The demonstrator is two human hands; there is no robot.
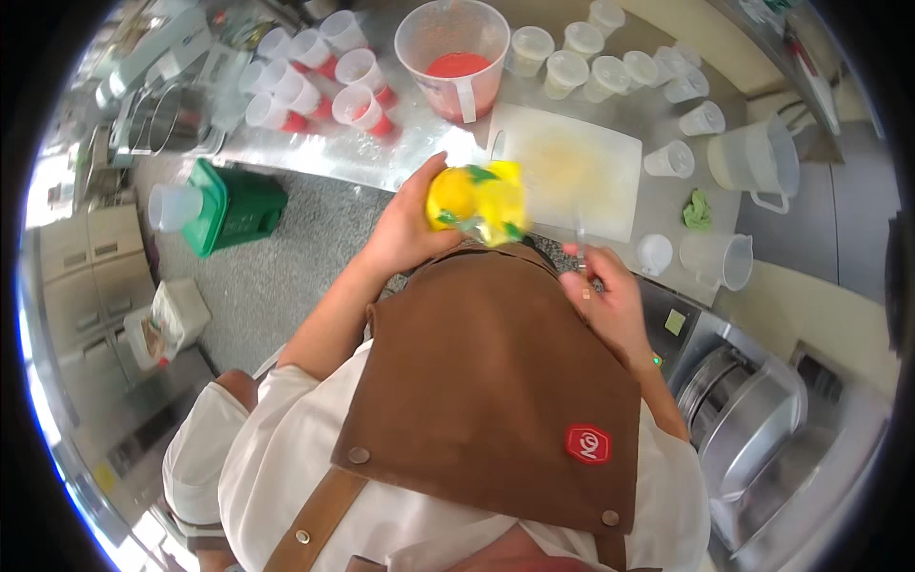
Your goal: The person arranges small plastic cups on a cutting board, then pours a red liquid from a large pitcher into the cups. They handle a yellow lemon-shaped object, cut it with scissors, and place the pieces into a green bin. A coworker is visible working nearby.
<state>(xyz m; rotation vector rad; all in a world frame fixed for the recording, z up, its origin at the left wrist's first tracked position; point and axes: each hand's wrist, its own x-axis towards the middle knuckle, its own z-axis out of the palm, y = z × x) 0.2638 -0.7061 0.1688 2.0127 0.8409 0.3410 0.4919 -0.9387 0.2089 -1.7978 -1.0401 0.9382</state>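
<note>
My left hand (411, 222) grips a yellow plastic packet (493, 200) with green leaf prints, held up before my apron. In my right hand (611, 297) is a narrow metal utensil (580, 239), blurred, perhaps a knife or scissors. Beyond the two hands a white cutting board (618, 186) lies on the steel counter, with pale yellow wet residue across its middle. Behind the board's left corner stands a large clear measuring jug (454, 79) containing red pulp.
Several plastic cups with red contents (357, 107) stand at the left; lidded cups (567, 74) stand at the back right. Clear pitchers (754, 161), a green crumpled thing (697, 209) and a white round container (654, 254) are at right. A green bin (239, 207) is left, below the counter.
</note>
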